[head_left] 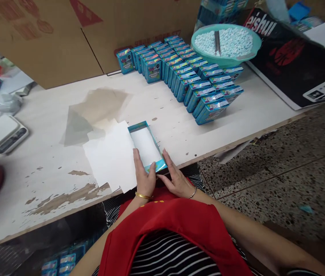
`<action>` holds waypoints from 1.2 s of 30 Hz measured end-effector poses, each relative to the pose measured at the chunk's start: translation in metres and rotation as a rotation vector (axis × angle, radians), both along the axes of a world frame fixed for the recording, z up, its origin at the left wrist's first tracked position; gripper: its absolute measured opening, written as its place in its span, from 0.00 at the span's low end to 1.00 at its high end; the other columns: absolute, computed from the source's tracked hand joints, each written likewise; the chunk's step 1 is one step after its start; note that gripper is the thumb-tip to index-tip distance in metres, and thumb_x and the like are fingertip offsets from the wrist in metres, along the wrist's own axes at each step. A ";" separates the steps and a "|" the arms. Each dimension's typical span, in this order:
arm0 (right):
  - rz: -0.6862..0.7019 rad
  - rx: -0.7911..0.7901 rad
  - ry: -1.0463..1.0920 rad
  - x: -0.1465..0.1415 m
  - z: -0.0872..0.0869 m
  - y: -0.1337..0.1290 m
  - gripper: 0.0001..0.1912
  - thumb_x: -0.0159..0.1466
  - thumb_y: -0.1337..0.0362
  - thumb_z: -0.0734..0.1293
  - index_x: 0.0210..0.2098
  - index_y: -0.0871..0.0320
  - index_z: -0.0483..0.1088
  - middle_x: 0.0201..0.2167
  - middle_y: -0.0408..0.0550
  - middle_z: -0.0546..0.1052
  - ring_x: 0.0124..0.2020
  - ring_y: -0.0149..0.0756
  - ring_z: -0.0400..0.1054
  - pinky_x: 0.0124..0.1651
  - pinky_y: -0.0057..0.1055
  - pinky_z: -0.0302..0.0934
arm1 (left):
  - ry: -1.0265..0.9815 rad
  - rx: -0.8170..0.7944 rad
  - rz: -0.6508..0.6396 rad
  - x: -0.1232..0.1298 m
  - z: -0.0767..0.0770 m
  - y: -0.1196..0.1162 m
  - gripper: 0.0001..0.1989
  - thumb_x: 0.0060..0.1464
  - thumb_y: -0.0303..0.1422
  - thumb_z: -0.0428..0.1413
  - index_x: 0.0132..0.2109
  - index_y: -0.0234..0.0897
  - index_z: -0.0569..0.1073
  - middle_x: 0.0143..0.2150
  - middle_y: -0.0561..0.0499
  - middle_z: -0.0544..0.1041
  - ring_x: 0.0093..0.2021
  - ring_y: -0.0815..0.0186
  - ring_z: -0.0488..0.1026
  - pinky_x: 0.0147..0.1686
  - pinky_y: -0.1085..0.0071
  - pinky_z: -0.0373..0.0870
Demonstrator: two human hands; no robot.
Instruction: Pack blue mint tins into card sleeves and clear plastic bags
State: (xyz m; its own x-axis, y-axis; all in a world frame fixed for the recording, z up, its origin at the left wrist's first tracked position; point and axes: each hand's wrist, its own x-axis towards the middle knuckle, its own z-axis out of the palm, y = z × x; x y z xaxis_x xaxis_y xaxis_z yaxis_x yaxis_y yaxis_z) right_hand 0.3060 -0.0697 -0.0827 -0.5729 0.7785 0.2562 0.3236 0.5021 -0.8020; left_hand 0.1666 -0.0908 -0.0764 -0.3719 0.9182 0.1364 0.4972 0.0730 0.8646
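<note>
A shallow blue cardboard tray [160, 165] lies near the table's front edge, its inside facing up and a white sheet [146, 143] covering the bottom. My left hand [145, 178] grips its near left corner, the thumb over the front rim and the fingers along the left side. On the right side, my right hand [176, 179] holds the near corner, with fingers extended along the wall and the thumb by the front. A fanned pile of white cards [112, 157] lies directly left of the tray, beside my left hand.
Rows of small blue tins [185, 73] stand at the back, near a turquoise bowl [228, 60] of small pale candies [237, 40]. Behind is a large carton [50, 42]. A white scale [7, 134] sits at left, a black printed bag [291, 57] at right.
</note>
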 end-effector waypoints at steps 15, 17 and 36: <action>0.035 0.106 -0.103 -0.013 0.004 0.014 0.06 0.61 0.73 0.60 0.35 0.58 0.66 0.55 0.59 0.65 0.65 0.50 0.47 0.62 0.56 0.53 | 0.862 -0.272 -0.590 -0.031 0.055 -0.012 0.12 0.58 0.26 0.45 0.40 0.39 0.73 0.37 0.46 0.76 0.43 0.57 0.70 0.53 0.49 0.55; 0.050 0.032 -0.057 -0.016 0.005 0.014 0.11 0.58 0.75 0.59 0.40 0.58 0.64 0.58 0.58 0.63 0.66 0.47 0.45 0.63 0.54 0.51 | 0.890 -0.337 -0.615 -0.031 0.058 -0.002 0.14 0.58 0.24 0.44 0.41 0.39 0.73 0.37 0.46 0.76 0.41 0.58 0.70 0.53 0.50 0.55; -0.203 -0.358 0.360 -0.048 -0.003 0.045 0.41 0.57 0.77 0.54 0.68 0.56 0.37 0.67 0.47 0.50 0.67 0.38 0.45 0.67 0.46 0.41 | 0.635 -0.460 -0.806 -0.018 0.133 0.075 0.12 0.57 0.33 0.46 0.34 0.38 0.73 0.36 0.49 0.75 0.37 0.64 0.73 0.38 0.69 0.68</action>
